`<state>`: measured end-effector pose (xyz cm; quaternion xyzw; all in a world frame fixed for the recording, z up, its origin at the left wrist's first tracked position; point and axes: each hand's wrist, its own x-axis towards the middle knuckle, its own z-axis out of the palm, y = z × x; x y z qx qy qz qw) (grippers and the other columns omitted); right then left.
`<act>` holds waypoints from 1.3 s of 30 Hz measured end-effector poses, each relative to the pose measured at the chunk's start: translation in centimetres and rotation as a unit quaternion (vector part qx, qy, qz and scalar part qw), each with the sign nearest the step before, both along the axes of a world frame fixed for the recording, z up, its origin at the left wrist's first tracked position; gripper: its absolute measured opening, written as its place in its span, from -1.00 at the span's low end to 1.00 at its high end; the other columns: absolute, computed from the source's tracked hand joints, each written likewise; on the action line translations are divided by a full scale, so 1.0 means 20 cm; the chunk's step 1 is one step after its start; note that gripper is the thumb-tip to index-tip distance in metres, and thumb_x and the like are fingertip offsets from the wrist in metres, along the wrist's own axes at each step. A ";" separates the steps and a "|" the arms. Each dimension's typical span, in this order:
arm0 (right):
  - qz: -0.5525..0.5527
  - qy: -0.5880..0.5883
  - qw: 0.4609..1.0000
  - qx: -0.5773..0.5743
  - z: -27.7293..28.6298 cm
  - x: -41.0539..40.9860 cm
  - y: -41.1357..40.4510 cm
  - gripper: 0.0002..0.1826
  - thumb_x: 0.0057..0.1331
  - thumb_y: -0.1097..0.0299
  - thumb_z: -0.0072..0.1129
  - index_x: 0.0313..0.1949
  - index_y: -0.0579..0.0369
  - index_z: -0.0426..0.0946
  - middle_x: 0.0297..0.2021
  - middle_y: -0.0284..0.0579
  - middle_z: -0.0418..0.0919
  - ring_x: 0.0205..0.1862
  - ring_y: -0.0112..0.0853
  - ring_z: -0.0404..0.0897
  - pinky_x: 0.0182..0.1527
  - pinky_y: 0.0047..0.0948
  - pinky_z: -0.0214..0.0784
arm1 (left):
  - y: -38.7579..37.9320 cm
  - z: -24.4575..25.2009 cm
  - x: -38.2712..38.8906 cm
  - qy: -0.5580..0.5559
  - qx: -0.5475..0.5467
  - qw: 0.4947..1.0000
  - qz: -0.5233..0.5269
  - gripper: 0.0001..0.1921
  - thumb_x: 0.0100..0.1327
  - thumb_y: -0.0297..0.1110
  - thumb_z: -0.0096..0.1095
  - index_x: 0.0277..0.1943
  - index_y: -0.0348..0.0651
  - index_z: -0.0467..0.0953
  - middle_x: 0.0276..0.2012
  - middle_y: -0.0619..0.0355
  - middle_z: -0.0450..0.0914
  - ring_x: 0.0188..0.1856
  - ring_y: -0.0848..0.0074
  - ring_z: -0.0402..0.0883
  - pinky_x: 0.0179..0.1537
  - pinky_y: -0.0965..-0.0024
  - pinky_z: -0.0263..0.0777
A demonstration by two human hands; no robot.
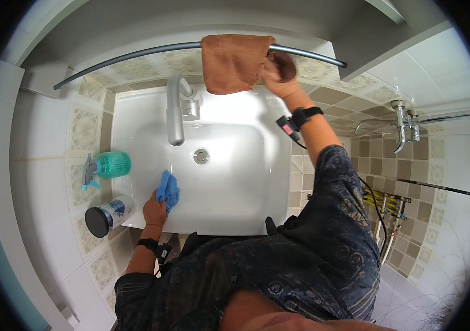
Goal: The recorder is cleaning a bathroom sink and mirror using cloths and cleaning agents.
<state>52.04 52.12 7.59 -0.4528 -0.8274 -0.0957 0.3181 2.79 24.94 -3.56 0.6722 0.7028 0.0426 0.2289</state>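
Note:
My left hand grips a crumpled blue cloth over the left front part of the white washbasin. At the back, my right hand is raised to the right edge of a brown cloth, which hangs folded over a grey metal rod. Motion blurs this hand, and its fingers are partly hidden. Beside them is a dark brown rounded shape that I cannot make out. A grey faucet reaches over the basin, above the round drain.
On the basin's left rim stand a green spray bottle and a black-lidded canister. A grey cabinet overhangs the back right. Chrome wall taps and pipes are on the right.

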 end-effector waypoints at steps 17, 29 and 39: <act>0.037 0.122 0.986 -0.109 -0.39 -0.10 0.35 -0.53 0.38 0.24 0.03 0.26 0.01 0.30 0.30 -0.05 0.22 0.37 -0.14 0.17 0.39 -0.17 0.01 | 0.06 0.02 0.04 -0.023 0.016 0.999 -0.030 -0.55 0.25 -0.28 0.07 0.20 -0.15 0.42 -0.26 -0.18 0.64 -0.26 -0.09 0.60 -0.18 -0.06 0.44; 0.037 -0.211 0.976 -0.046 -0.22 -0.32 0.14 -0.41 0.41 0.27 -0.05 0.40 -0.05 0.09 0.40 -0.23 0.13 0.44 -0.31 0.07 0.44 -0.26 0.06 | 0.05 0.07 0.04 0.009 -0.016 1.000 -0.011 -0.56 0.22 -0.29 0.09 0.18 -0.13 0.43 -0.20 -0.13 0.64 -0.23 -0.04 0.59 -0.13 -0.03 0.43; 0.103 -0.353 0.920 -0.137 -0.38 -0.17 0.07 -0.43 0.48 0.07 -0.23 0.41 0.00 0.13 0.48 -0.31 -0.07 0.48 -0.26 -0.02 0.46 -0.05 -0.12 | 0.02 0.04 0.01 -0.012 0.015 1.000 -0.006 -0.57 0.22 -0.29 0.09 0.16 -0.13 0.42 -0.18 -0.11 0.63 -0.23 -0.05 0.58 -0.15 -0.03 0.43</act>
